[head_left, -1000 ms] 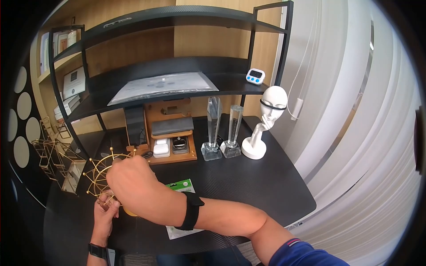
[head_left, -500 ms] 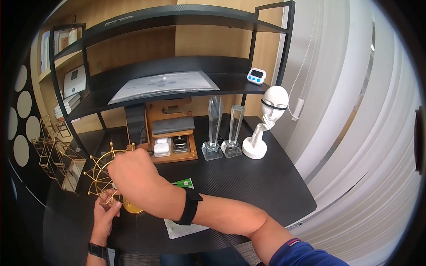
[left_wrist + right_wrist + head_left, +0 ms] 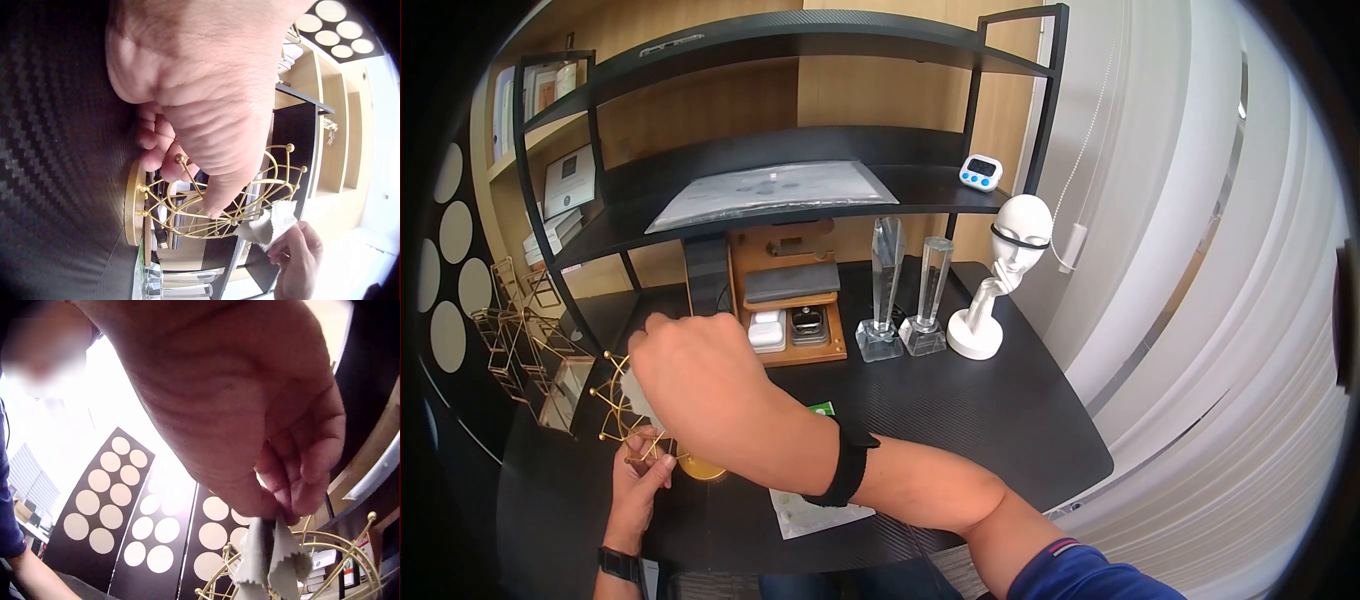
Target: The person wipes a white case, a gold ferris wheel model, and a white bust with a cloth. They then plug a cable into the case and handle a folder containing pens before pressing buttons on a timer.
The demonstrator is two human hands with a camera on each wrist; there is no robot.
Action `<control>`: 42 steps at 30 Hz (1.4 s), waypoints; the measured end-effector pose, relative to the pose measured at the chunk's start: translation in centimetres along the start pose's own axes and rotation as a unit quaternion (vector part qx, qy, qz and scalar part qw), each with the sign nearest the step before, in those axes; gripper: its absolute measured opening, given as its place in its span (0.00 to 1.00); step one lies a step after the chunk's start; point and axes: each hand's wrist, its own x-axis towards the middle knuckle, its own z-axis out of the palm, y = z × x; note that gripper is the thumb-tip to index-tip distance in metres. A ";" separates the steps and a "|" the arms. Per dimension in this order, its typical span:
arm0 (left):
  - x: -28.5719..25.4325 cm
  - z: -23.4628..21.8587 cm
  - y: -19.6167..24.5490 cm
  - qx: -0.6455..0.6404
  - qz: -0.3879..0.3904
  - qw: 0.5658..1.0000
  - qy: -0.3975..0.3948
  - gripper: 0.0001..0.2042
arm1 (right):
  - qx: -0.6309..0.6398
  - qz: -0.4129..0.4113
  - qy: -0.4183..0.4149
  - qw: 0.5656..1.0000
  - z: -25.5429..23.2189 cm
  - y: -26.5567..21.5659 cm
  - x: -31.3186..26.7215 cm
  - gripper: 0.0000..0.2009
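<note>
A gold wire wheel-shaped ornament with ball tips stands on a round gold base at the desk's left. My left hand holds its lower wires between thumb and fingers; in the left wrist view that hand covers part of the frame. My right hand is over the ornament's upper right side, hiding much of it. In the right wrist view the right hand pinches a crumpled white cloth with a jagged edge, which lies against the gold wires in the left wrist view.
A green and white packet lies partly under my right forearm. Behind stand a wooden organizer, two crystal trophies and a white head sculpture. A black shelf overhangs the desk, with a geometric wire piece at left.
My right hand has shifted slightly up and left over the ornament, and the white cloth shows more beside it. The left hand keeps its hold with little movement.
</note>
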 end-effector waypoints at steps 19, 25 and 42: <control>-0.1 0.4 0.6 0.020 -0.001 1.000 -0.005 0.17 | 0.023 -0.038 -0.075 0.996 2.3 -0.4 -0.6 0.08; 0.1 0.0 0.1 0.017 0.003 1.000 -0.009 0.16 | 0.038 -0.046 -0.074 0.995 3.9 -0.4 -1.2 0.08; 0.0 -1.4 -1.3 0.003 -0.008 1.000 -0.010 0.17 | 0.047 -0.074 -0.035 0.996 3.0 -1.6 -1.4 0.09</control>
